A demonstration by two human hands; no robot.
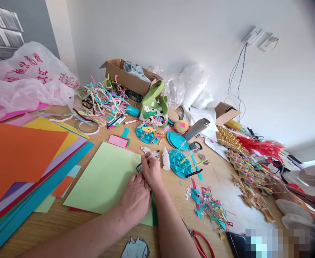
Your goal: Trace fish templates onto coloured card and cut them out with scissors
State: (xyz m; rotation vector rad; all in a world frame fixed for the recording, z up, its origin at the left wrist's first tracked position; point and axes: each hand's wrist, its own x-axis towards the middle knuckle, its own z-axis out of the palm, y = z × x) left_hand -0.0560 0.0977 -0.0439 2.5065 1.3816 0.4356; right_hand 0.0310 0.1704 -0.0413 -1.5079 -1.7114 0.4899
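Pale green paper point(103, 179) lies in front of me on a small stack of sheets. My left hand point(136, 195) rests on its right part, fingers bent, beside a small fish cutout point(139, 167). My right hand point(151, 170) is closed round a thin pen point(152, 155) just above it, and the hands touch. Another fish cutout point(146, 149) lies beyond the fingers, partly hidden. A white glue bottle point(166, 160) stands to the right. Nearer me is a larger grey fish cutout point(136, 248). What the left fingertips press on is partly hidden.
Coloured sheets point(20, 150) cover the left side. Pipe cleaners point(100, 100), markers point(117, 122) and a green bag point(154, 104) sit at the back. Blue discs point(179, 163), paper scraps point(209, 204), red-handled scissors point(203, 244) and a steel flask point(197, 129) are on the right.
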